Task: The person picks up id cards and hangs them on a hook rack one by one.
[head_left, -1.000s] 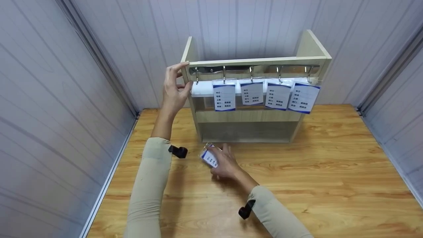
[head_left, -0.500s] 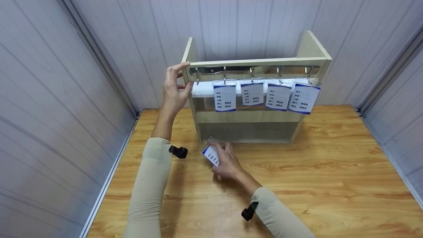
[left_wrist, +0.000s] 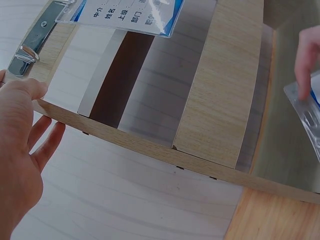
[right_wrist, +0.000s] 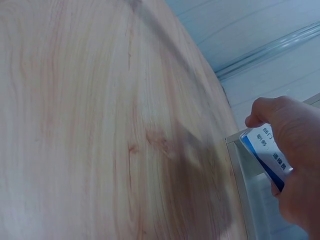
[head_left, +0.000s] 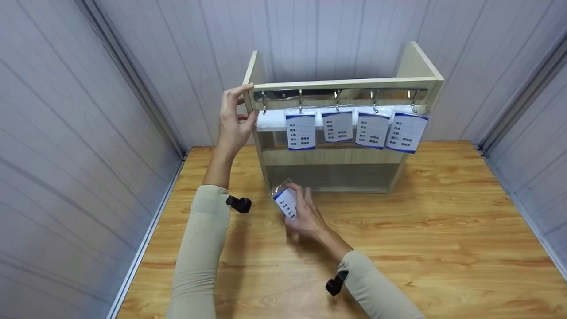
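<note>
My left hand (head_left: pixel 235 123) grips the upper left corner of a pale wooden shelf (head_left: pixel 334 156), thumb in front and fingers round the side panel (left_wrist: pixel 150 145). With my right hand (head_left: pixel 306 219) I hold a name badge (head_left: pixel 285 202) in a clear plastic sleeve, tilted, low before the shelf's bottom left. The right wrist view shows the badge (right_wrist: pixel 266 155) between thumb and fingers. A metal hook rail (head_left: pixel 288 94) runs along the shelf's top. Its leftmost hook (head_left: pixel 264 106) is bare; several similar badges (head_left: pixel 337 127) hang from the other hooks.
The shelf stands on a wood-grain tabletop (head_left: pixel 465 230) near a pale panelled back wall (head_left: pixel 336 35). Panelled walls also rise at the left (head_left: pixel 88 155) and right. A black wrist mount (head_left: pixel 239 204) sits on each sleeve.
My right hand has lifted the badge slightly up and toward the shelf, and more of its clear top end shows. The left hand has stayed on the shelf.
</note>
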### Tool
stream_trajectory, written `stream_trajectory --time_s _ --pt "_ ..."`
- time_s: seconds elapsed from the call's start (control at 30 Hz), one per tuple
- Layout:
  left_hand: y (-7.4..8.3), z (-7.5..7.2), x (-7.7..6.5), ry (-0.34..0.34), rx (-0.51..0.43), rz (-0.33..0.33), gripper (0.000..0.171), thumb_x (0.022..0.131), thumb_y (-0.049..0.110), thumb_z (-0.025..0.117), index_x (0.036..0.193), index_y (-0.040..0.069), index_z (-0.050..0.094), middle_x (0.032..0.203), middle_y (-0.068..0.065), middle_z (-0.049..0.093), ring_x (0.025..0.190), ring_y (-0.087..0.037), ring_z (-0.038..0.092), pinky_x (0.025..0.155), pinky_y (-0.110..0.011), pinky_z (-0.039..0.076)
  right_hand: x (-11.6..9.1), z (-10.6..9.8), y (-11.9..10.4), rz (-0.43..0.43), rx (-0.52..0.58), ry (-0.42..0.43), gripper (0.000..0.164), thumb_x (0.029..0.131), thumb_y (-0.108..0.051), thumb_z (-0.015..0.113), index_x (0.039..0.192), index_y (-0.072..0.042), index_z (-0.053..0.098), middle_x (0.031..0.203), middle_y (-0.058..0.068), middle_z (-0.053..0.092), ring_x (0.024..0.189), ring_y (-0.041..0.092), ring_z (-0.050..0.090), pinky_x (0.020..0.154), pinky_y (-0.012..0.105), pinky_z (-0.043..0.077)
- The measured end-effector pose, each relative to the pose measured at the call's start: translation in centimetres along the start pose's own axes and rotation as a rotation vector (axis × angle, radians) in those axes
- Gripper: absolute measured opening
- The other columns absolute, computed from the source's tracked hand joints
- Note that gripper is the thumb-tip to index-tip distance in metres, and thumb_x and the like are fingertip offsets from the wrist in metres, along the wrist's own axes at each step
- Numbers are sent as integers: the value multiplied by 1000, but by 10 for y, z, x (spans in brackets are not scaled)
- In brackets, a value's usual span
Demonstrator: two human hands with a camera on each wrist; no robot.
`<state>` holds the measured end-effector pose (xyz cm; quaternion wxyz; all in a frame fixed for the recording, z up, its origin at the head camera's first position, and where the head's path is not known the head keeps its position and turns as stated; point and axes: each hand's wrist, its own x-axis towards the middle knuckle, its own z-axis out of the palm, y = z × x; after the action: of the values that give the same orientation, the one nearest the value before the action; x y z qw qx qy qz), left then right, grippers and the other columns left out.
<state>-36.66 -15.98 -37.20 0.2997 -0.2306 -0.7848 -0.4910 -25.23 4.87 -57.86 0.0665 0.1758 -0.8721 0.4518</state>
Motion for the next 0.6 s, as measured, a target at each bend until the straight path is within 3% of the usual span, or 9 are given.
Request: stream_trajectory --time_s 0.23,0.43,0.6 --pt "0 0 1 -2 13 -7 55 103 0 70 155 10 57 155 -23 53 138 -42 67 91 -54 71 3 -1 -1 -43 40 60 100 78 7 85 162 -13 34 143 25 50 112 36 66 92 47 70" --pt "0 1 1 -2 2 -9 54 103 0 70 155 10 57 155 -25 52 138 -43 67 92 -59 71 7 -3 -3 -122 63 101 101 77 11 85 161 -6 32 163 31 42 133 46 63 111 57 65" --pt "0 0 2 -2 -12 -22 54 102 -1 70 154 11 59 154 -23 53 138 -42 67 92 -58 71 12 -8 -10 -124 59 102 102 79 7 89 162 -5 32 166 30 43 133 47 65 111 57 64"
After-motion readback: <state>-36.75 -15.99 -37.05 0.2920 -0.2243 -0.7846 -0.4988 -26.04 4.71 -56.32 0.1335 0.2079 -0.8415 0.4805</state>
